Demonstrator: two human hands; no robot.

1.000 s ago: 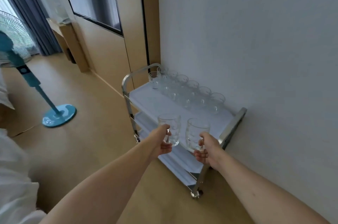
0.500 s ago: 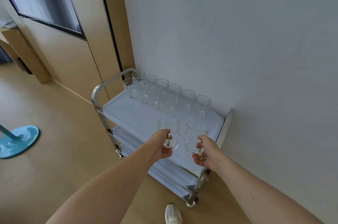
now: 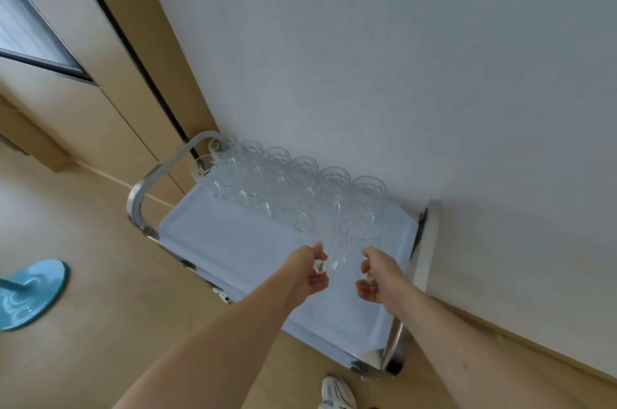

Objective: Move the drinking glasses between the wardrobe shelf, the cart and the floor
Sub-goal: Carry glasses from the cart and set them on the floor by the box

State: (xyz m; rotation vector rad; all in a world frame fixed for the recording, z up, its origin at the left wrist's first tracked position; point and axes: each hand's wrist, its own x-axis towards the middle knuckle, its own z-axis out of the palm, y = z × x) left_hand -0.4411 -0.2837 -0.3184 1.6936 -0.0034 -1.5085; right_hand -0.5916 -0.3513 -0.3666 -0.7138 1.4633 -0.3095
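A steel cart (image 3: 140, 194) with a pale blue top stands against the white wall. Several clear handled glasses (image 3: 302, 174) line its far edge in two rows. My left hand (image 3: 309, 270) grips the handle of one clear glass (image 3: 309, 235) low over the cart top. My right hand (image 3: 375, 276) grips the handle of a second glass (image 3: 359, 235) just to the right of the first. Both glasses are upright, close to the rows; whether they touch the cart top is hard to tell.
A wooden wardrobe panel (image 3: 110, 98) with a dark gap runs along the left. A teal fan base (image 3: 31, 291) sits on the wooden floor at far left. My white shoe (image 3: 337, 392) is next to the cart's near corner.
I have stepped closer and the view tilted down over the cart. Both hands lowered and pushed the two glasses forward toward the rows on the cart top.
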